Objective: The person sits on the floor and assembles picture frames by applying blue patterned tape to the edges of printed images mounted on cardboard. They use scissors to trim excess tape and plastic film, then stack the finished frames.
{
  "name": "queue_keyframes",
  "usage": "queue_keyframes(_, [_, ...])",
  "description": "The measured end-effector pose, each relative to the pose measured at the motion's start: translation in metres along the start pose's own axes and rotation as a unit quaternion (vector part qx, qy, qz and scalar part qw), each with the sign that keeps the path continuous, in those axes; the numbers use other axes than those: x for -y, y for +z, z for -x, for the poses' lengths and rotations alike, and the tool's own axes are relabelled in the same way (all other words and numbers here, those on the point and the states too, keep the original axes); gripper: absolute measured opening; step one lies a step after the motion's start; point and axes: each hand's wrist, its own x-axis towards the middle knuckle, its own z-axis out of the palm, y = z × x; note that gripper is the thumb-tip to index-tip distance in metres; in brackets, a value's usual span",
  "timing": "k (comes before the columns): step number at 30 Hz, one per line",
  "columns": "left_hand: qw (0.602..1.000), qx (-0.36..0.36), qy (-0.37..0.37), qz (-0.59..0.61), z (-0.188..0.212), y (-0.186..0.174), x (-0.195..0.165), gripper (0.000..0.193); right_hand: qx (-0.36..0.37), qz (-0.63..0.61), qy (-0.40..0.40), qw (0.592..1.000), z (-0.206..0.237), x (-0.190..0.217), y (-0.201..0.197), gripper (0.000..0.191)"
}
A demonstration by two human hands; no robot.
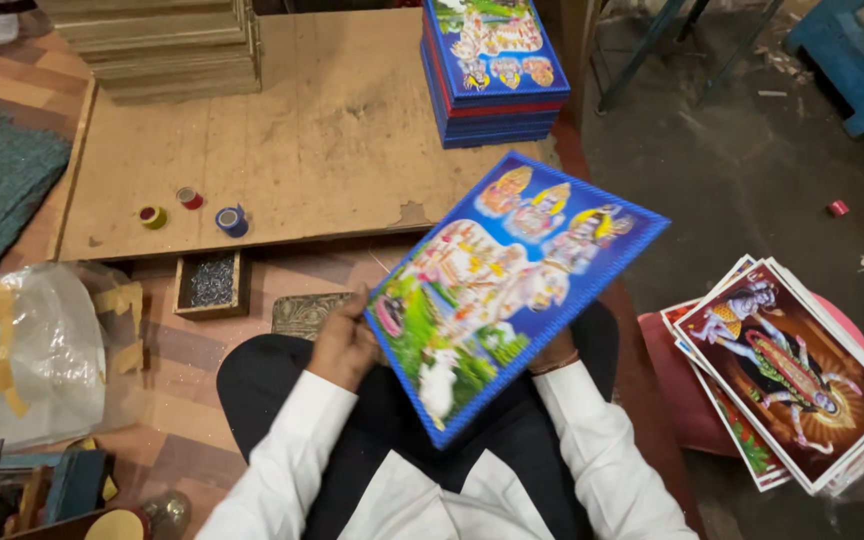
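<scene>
**Head view: one blue-bordered print in both hands, over the lap**

Head view, person seated at the near edge of a low wooden surface (292, 130). Left hand (344, 345) has its grip closed on the lower-left edge of a blue-bordered picture print (497, 290), fingers curled round the border. Right hand (552, 352) sits under the print's right side, mostly hidden; it appears to support the print from below, but I can't tell how its grip is set.

Print is tilted, picture side up, held clear of the surface and over the lap.

Progress, judging from the layout: a stack of blue-bordered prints (492, 70) sits at the far right corner of the surface, looks like finished pieces. A loose pile of unbordered prints (792, 375) lies on the floor to the right, apparently not yet done. Tape rolls (192, 208) and a small tray of tacks (210, 282) lie near the surface's near edge, untouched.
</scene>
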Motion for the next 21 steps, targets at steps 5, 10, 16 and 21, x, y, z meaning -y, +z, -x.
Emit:
queue_keyframes(5, [0.996,0.037,0.080,-0.007,-0.008,0.004,0.004,0.018,-0.043,-0.085,-0.119,0.988,0.005,0.040,-0.039,0.074])
queue_keyframes(10, [1.000,-0.002,0.006,0.001,-0.010,0.017,0.006,0.020,-0.033,-0.076,-0.120,0.989,0.003,0.050,-0.044,0.067])
queue_keyframes(16, [0.983,0.120,-0.134,0.021,0.012,0.067,0.105,0.026,0.043,-0.021,0.025,0.999,-0.022,-0.009,-0.012,0.059])
queue_keyframes(21, [0.908,0.117,0.034,-0.400,0.047,0.125,0.071,0.037,-0.055,-0.043,-0.087,0.994,-0.021,0.025,-0.041,0.052])
